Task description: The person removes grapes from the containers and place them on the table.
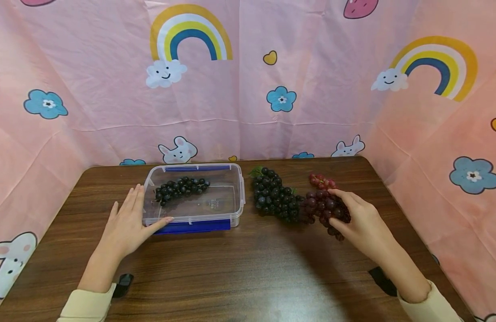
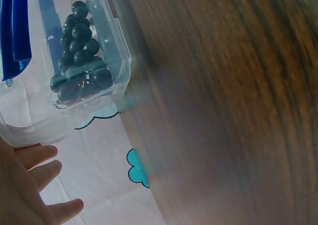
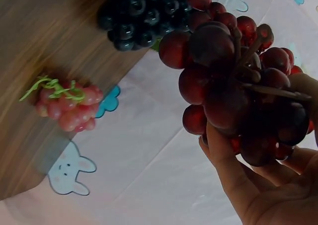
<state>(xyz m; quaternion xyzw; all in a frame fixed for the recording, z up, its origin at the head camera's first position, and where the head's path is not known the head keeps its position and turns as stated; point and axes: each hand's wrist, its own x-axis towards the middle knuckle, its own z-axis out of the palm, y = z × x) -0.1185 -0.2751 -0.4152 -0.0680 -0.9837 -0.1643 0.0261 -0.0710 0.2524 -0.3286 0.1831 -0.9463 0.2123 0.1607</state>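
My right hand (image 1: 362, 223) grips a bunch of dark red grapes (image 1: 324, 205), fingers and thumb curled round it; the brown stem shows in the right wrist view (image 3: 248, 61). At the left, my left hand (image 1: 125, 223) rests with spread, straight fingers against the left end of a clear plastic box (image 1: 220, 203) with blue side clips. Inside the box lies a small bunch of black grapes (image 1: 181, 188). A larger bunch of black grapes (image 1: 274, 194) with a green leaf is on the table between the box and the red grapes.
A small bunch of pinkish-red grapes (image 1: 322, 181) lies behind the held bunch, near the far edge of the wooden table (image 1: 232, 273). Pink printed cloth (image 1: 240, 103) hangs behind and at both sides. Black straps sit by both wrists.
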